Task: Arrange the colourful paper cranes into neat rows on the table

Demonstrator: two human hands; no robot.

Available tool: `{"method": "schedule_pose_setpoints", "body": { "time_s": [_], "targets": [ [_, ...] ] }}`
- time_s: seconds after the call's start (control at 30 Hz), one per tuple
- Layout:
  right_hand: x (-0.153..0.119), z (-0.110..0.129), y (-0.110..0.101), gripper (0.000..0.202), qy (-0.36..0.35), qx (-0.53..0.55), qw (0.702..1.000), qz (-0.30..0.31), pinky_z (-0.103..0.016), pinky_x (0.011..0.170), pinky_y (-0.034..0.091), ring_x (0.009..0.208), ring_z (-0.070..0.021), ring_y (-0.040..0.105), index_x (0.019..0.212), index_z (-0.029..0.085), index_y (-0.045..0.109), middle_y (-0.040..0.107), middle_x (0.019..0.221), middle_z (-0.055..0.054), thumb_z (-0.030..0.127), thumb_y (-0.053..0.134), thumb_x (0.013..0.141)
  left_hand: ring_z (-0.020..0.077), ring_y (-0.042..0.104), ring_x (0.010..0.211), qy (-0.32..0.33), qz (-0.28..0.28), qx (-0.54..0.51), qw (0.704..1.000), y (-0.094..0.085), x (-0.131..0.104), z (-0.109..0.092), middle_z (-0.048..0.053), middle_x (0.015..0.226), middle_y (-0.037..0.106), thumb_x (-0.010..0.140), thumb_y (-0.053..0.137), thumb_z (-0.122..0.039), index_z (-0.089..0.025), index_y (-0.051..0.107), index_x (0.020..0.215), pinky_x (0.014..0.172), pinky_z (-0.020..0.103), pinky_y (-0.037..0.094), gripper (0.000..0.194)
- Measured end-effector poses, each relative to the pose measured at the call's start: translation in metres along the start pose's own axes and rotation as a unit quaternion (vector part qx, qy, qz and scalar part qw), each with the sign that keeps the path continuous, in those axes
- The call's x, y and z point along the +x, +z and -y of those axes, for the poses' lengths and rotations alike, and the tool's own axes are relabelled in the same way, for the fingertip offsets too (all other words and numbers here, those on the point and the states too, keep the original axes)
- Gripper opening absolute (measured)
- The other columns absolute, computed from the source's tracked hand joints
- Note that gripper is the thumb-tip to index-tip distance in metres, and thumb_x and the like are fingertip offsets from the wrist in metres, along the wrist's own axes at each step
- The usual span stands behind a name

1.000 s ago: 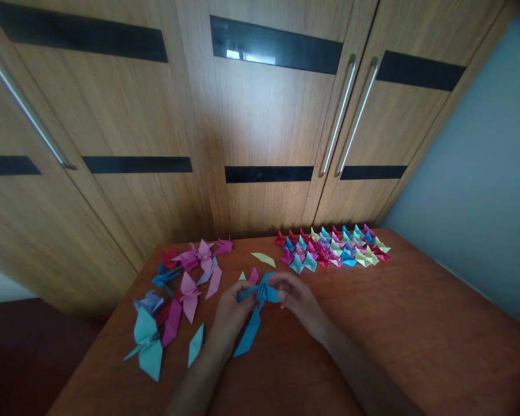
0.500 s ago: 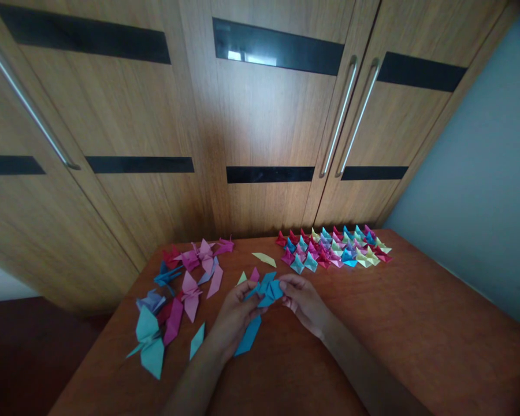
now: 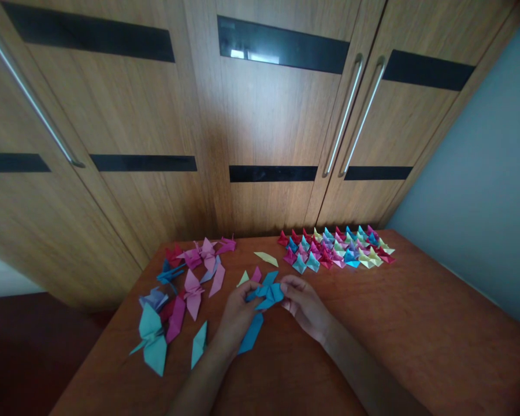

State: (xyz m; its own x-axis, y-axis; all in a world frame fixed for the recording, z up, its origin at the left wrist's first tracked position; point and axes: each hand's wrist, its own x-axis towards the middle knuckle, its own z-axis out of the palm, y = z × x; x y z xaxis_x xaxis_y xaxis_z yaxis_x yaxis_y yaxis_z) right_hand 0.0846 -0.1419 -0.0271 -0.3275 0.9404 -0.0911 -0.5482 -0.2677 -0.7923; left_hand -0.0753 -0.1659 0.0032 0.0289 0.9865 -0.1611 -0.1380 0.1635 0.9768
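Between my two hands, above the table's middle, is a blue folded paper piece (image 3: pixel 270 294) with pointed flaps. My left hand (image 3: pixel 239 309) pinches its left side, and my right hand (image 3: pixel 302 303) grips its right edge between thumb and fingers. Under my left hand a flat blue paper strip (image 3: pixel 252 333) lies on the table, partly covered. A pink paper piece (image 3: pixel 256 274) and a pale yellow one (image 3: pixel 243 278) lie just behind that hand. Left of my left forearm rests a mint paper strip (image 3: pixel 199 345).
The brown table (image 3: pixel 398 341) stands against wooden cabinet doors (image 3: pixel 268 121). Several small folded pieces (image 3: pixel 338 249) stand in rows at the back right. Several paper cranes (image 3: pixel 193 292) and strips lie at the left, and a yellow strip (image 3: pixel 266 258) lies at the back middle.
The view has shifted slightly. The blue piece is turned a little between my fingers, with its lower flap now pointing left. Both hands still hold it.
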Motion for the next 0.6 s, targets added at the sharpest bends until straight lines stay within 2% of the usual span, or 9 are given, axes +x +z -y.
{"method": "schedule_pose_setpoints", "body": {
  "time_s": [0.23,0.37,0.6],
  "targets": [
    [0.0017,0.0015,-0.0014,0.02,-0.008,0.046,0.999,-0.013,-0.021,0.062,0.044,0.065,-0.0096,0.055,0.081,0.021,0.066,0.062,0.073,0.003,0.028,0.079,0.068,0.0103,0.049,0.055,-0.007,0.022,-0.011,1.0,-0.0004,-0.0007,0.0009,-0.003,0.062,0.058,0.067,0.071,-0.026,-0.016,0.062,0.071,0.052,0.019,0.036,0.014],
    [0.0027,0.0019,-0.0013,0.024,-0.021,0.041,0.998,-0.032,-0.026,0.068,0.047,0.068,-0.012,0.058,0.085,0.021,0.068,0.066,0.079,0.0,0.032,0.079,0.066,0.0095,0.047,0.052,-0.002,0.021,-0.011,1.0,-0.0005,-0.0002,0.0019,-0.003,0.058,0.056,0.067,0.072,-0.027,-0.016,0.062,0.071,0.051,0.019,0.034,0.016],
    [0.0001,0.0043,0.0035,0.021,-0.038,0.015,0.999,-0.028,-0.023,0.062,0.045,0.064,-0.0103,0.056,0.084,0.021,0.07,0.067,0.076,0.0,0.033,0.077,0.069,0.0083,0.049,0.054,-0.021,0.056,-0.079,0.995,0.0007,-0.0001,0.0051,-0.003,0.063,0.059,0.064,0.075,-0.023,-0.016,0.063,0.074,0.052,0.018,0.035,0.017]
  ]
}}
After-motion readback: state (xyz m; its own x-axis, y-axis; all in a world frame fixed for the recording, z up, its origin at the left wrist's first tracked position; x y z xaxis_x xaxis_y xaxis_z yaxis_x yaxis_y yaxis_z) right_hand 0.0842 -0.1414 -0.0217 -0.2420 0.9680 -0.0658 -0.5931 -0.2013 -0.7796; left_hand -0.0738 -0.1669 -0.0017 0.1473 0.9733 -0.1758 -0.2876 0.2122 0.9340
